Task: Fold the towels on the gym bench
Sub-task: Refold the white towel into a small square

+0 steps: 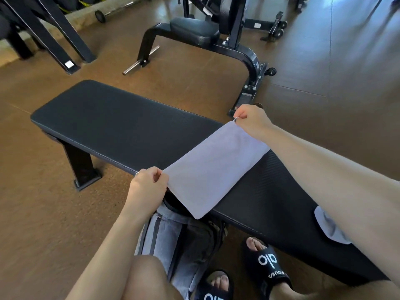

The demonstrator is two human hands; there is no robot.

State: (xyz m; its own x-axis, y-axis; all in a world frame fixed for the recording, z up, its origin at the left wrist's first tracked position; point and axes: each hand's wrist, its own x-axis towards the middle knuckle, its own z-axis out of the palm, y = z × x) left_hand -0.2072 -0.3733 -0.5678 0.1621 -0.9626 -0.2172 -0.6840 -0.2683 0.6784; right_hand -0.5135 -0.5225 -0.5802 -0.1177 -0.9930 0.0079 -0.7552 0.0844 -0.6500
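A pale lilac towel (pixel 213 167) lies stretched across the black padded gym bench (pixel 121 126), its near end hanging over the front edge. My left hand (pixel 147 187) pinches the towel's near left corner at the bench's front edge. My right hand (pixel 251 121) pinches the far corner at the bench's back edge. Another pale towel (pixel 329 228) lies further right on the bench, partly hidden behind my right forearm.
A grey striped bag (pixel 173 241) sits on the brown floor under the bench by my feet in black slides (pixel 266 265). A black exercise machine frame (pixel 244 53) stands behind the bench, and black rack legs (pixel 54 33) at far left.
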